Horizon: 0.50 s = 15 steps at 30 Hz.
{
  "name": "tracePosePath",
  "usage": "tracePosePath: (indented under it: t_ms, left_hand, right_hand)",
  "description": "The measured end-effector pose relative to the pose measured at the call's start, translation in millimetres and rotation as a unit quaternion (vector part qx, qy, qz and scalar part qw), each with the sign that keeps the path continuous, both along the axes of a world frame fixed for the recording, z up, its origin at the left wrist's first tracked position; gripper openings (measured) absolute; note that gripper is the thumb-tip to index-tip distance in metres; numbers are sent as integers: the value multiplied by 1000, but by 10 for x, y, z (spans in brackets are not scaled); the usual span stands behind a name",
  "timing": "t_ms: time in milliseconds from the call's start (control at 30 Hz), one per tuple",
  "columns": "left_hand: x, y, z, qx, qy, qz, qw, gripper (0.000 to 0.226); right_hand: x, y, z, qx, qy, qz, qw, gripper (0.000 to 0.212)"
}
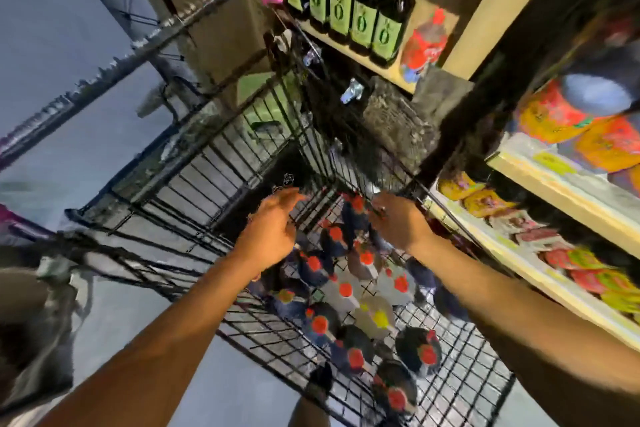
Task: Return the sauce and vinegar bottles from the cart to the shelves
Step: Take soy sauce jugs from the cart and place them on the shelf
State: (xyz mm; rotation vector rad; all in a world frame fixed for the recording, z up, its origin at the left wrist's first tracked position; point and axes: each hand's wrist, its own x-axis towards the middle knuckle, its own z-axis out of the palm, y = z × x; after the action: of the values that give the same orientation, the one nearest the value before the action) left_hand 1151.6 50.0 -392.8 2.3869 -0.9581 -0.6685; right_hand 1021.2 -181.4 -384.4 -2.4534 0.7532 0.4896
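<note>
A black wire cart (194, 184) fills the middle of the head view. Several bottles stand in its basket: dark ones with red caps (355, 355), pale ones with red caps (344, 289) and one with a yellow cap (380, 317). My left hand (273, 229) hovers over the cart's far part with fingers spread and holds nothing. My right hand (398, 218) reaches down beside it above a dark red-capped bottle (356, 208); blur hides whether its fingertips touch the bottle.
Shelves (554, 274) run along the right with colourful packets and jars. Higher up, a shelf holds a row of dark bottles with green labels (360, 24) and a red bottle (424, 45). Grey floor lies left of the cart.
</note>
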Motion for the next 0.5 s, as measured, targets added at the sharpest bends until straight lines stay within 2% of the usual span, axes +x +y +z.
tracePosePath:
  t_ms: [100,167,233,333,500]
  left_hand:
    - [59,7,-141,-5,31,-5,999,67]
    - [69,40,-222,-12,51,-3,999,65]
    - [85,66,-284,-17,71,10,997,63]
    - [120,73,-333,-25,91,41,995,60]
    - [148,57,-340,-24,63,19,998,57]
  right_hand:
    - [295,34,-314,-19,21,14,1000,43]
    - [455,69,-407,-48,56,22,997,30]
    - [565,95,-469,-50,66,-19,996,20]
    - [585,82,-670,-43,71,-52,995,16]
    - [610,13,-896,-37,90,-63,993,18]
